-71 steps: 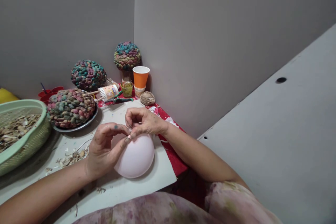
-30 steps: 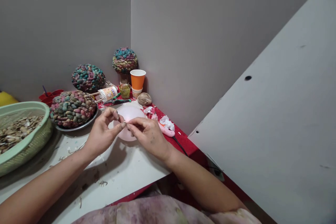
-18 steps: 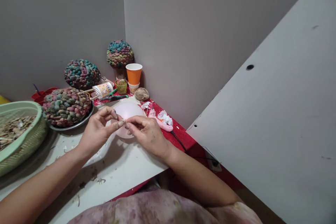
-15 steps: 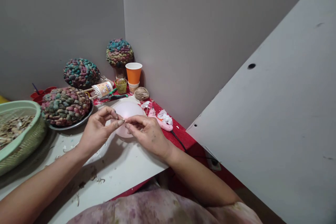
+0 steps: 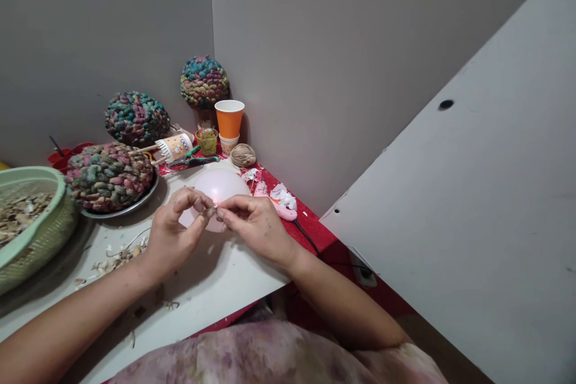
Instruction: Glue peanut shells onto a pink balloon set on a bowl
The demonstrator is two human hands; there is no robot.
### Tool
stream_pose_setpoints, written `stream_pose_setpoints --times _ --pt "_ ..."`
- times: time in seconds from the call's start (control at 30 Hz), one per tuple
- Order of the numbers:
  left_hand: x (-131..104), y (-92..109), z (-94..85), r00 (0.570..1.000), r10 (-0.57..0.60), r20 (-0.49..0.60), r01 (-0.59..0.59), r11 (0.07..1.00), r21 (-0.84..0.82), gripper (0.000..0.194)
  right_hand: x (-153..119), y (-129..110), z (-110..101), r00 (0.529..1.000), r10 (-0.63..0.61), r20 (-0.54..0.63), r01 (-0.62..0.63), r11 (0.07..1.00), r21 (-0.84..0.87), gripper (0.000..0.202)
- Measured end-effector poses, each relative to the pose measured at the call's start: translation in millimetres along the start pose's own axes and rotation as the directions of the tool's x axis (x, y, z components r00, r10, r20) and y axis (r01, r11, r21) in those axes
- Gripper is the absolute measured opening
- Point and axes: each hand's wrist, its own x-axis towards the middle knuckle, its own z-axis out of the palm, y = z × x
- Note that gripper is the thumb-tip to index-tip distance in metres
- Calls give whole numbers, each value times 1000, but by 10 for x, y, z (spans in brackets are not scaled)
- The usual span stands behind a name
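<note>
A pale pink, rounded balloon (image 5: 225,184) rests over the white board (image 5: 216,288), its neck end turned toward me. My left hand (image 5: 177,237) pinches at that end with thumb and forefinger. Close against it, the fingertips of my right hand (image 5: 258,229) are pressed together on the same neck. The fingers mostly hide the neck itself, so whether it is tied cannot be made out.
At left stand a green basket (image 5: 58,198) of shells and a metal dish (image 5: 123,213) under a shell-covered ball (image 5: 110,177). Behind are an orange cup (image 5: 230,120), twine (image 5: 243,155) and pliers (image 5: 202,161). A pink glue gun (image 5: 287,213) lies right.
My left hand has shifted slightly right and its wrist has turned, uncovering shell bits on the board. Both hands keep their pinch at the balloon's neck. The view has tilted slightly.
</note>
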Motion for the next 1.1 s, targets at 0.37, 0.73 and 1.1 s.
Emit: stream_pose_setpoints --times 0.37,0.73,1.1 --pt "-12 111 -10 999 51 -17 -46 981 187 12 -45 54 58 952 -289 -102 244 917 -316 11" --pt "-12 175 1 965 264 6 -254 922 292 14 -60 139 -30 1000 -32 0 31 971 236 8" --pt "-32 197 -21 952 299 59 -300 883 362 19 -70 282 -66 985 127 117 -165 885 434 18"
